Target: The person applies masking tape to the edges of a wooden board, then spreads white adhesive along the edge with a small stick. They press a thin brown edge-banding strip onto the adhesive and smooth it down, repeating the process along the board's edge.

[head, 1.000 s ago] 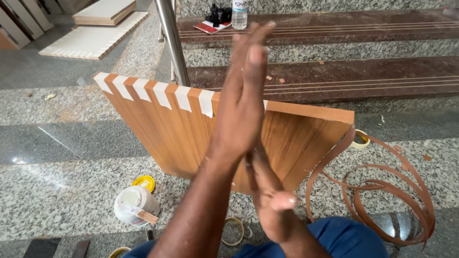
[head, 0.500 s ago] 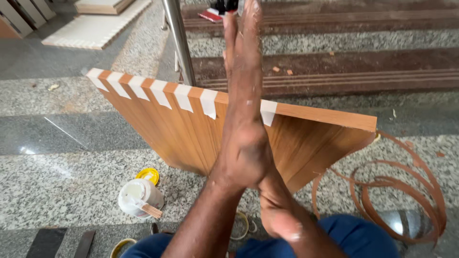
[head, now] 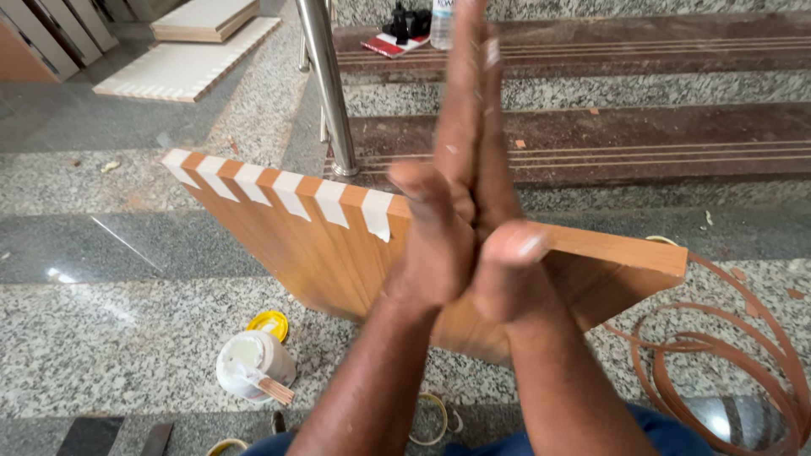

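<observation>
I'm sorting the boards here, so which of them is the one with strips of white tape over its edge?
The brown wood-grain board standing on edge right behind the pressed-together hands. The pale boards lie flat on the floor, far left, untaped.

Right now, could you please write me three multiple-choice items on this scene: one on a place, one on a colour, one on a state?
1. Where is the white glue tub?
A. on the stair step
B. on the floor left of the arms
C. on top of the board

2. What colour is the tub's lid lying beside it?
A. yellow
B. blue
C. black

3. How are the left hand and right hand held?
A. pressed palm to palm
B. far apart
C. gripping the railing post

Answers:
1 B, the tub stands on the granite floor before the board.
2 A, the round lid by the tub is yellow.
3 A, the palms meet in front of the board and hold nothing.
</observation>
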A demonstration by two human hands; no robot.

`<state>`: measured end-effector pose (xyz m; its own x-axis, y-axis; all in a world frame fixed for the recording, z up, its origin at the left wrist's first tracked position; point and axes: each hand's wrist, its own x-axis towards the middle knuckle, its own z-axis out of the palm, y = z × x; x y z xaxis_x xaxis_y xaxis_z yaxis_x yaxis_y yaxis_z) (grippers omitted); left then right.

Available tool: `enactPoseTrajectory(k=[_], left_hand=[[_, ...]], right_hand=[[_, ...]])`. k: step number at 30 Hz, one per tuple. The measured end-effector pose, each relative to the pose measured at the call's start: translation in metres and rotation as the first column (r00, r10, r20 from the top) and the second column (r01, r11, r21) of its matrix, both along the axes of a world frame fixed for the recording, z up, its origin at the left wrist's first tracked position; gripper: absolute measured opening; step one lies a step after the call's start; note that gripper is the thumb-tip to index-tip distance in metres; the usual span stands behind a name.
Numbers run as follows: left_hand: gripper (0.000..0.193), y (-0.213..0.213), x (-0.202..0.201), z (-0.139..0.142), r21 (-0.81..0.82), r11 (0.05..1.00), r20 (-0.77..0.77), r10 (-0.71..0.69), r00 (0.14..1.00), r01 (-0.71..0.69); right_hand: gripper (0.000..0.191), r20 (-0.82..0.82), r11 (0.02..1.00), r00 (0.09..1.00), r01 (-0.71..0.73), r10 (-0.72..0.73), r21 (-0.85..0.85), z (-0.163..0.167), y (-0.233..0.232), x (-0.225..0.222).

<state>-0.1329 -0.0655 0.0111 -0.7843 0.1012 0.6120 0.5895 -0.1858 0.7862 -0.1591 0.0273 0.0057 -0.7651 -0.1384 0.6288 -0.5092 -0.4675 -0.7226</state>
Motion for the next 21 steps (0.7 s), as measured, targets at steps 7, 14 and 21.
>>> enactPoseTrajectory(k=[7, 14, 21], left_hand=[[0.122, 0.023, 0.024, 0.008, -0.455, 0.877, -0.258, 0.036, 0.965, -0.154], [0.107, 0.004, -0.043, 0.042, -0.450, 0.825, -0.418, 0.143, 0.897, -0.341], [0.088, 0.062, -0.113, 0.083, -0.568, 0.681, -0.359, 0.300, 0.884, -0.462]], right_hand=[[0.121, 0.074, 0.978, 0.996, -0.033, 0.049, -0.206, 0.039, 0.021, 0.001], [0.122, 0.176, 0.966, 0.982, -0.019, 0.066, -0.257, 0.069, 0.059, -0.021], [0.113, -0.004, 0.967, 0.997, 0.076, -0.077, 0.243, 0.027, 0.057, -0.083]])
